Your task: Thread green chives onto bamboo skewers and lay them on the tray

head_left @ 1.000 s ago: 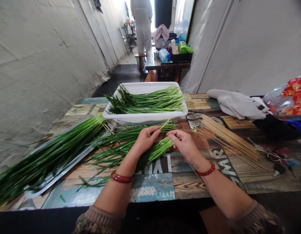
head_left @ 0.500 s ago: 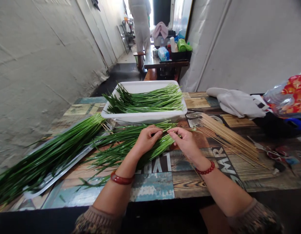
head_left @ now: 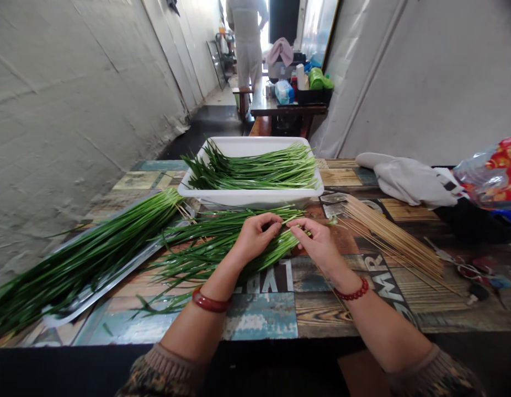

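On the table in front of me lies a loose spread of garlic chives (head_left: 206,242), pale stem ends to the right. My left hand (head_left: 255,237) is over them, thumb and forefinger pinched on a chive stem. Close by, my right hand (head_left: 319,245) pinches the stem end of the chives, its fingertips almost meeting the left ones. A thin skewer (head_left: 336,289) shows below my right wrist; whether the hand holds it is hidden. Bamboo skewers (head_left: 394,237) lie in a pile to the right.
Behind the chives stands a white plastic tub (head_left: 251,194) of more chives. At left, a metal tray (head_left: 102,289) carries a big chive bundle with skewer ends showing. Scissors (head_left: 466,267), keys (head_left: 478,292) and a grey cap (head_left: 404,179) lie right. A person (head_left: 248,44) stands far back.
The view has shifted slightly, so things sit a little further right. Both hands keep their pinch on the chives, with barely any movement.
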Demonstrator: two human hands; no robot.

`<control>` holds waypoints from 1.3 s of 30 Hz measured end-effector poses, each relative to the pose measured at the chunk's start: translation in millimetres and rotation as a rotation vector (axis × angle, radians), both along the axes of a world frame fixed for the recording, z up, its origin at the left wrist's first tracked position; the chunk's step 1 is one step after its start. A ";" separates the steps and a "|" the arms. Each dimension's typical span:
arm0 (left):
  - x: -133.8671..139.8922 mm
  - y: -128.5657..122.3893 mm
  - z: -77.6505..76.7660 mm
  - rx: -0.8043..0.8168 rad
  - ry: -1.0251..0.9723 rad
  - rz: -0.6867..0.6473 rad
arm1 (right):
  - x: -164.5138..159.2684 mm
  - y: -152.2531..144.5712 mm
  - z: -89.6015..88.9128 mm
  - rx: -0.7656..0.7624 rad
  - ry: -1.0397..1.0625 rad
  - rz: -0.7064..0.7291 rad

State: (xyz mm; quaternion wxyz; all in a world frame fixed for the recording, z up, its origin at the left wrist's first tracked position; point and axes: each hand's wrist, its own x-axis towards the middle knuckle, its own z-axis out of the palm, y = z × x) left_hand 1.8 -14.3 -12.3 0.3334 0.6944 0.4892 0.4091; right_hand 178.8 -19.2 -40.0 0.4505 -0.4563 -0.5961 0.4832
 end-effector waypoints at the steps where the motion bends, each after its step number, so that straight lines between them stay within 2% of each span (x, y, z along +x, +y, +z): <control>1: 0.4 -0.2 0.3 -0.001 -0.001 -0.011 | 0.0 -0.2 0.3 0.000 -0.006 -0.002; 23: -0.3 -1.1 4.5 -0.036 -0.013 -0.044 | -0.5 -2.9 5.7 0.024 -0.047 -0.017; 39: 0.8 -2.3 6.8 0.009 0.055 -0.050 | -0.6 -0.7 0.8 0.104 -0.090 -0.040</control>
